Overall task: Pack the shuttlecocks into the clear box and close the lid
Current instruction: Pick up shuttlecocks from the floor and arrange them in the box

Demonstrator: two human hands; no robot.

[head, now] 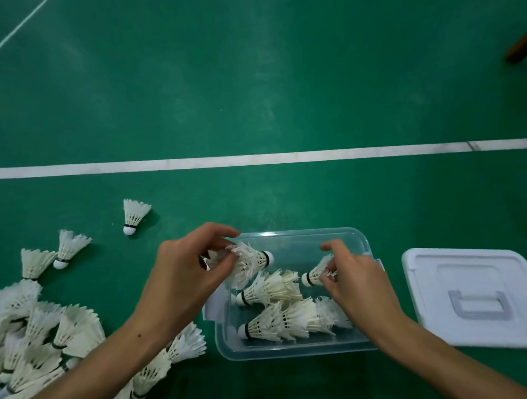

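Head view, the only one: clear box (297, 348) sits on the green court floor (249, 78), open, w/ a few rows of shuttlecocks already lying inside, e.g. a nested row (281, 322) near the front wall & a second row (268, 289) behind it. Left hand (188, 272) is over the box's left end, fingers curled round the feather end of a shuttlecock (250, 262), cork pointing right. Right hand (349, 281) is inside the box at the right, fingertips pinching the feathers of another shuttlecock (316, 274), cork pointing left. Lots still unpacked: big pile (34, 336) on the floor at left, plus strays, one standing apart (134, 215). White lid (478, 298) lies flat on the floor just right of the box, not touching it. Risks, as I judge it: feathers already look frayed, so a hard pinch or cramming could bend/snap more; rows laid crooked waste space, so the pile prob. won't all fit; overfill = lid won't seat or crushes feathers; the left forearm hangs over the pile & could scatter it.
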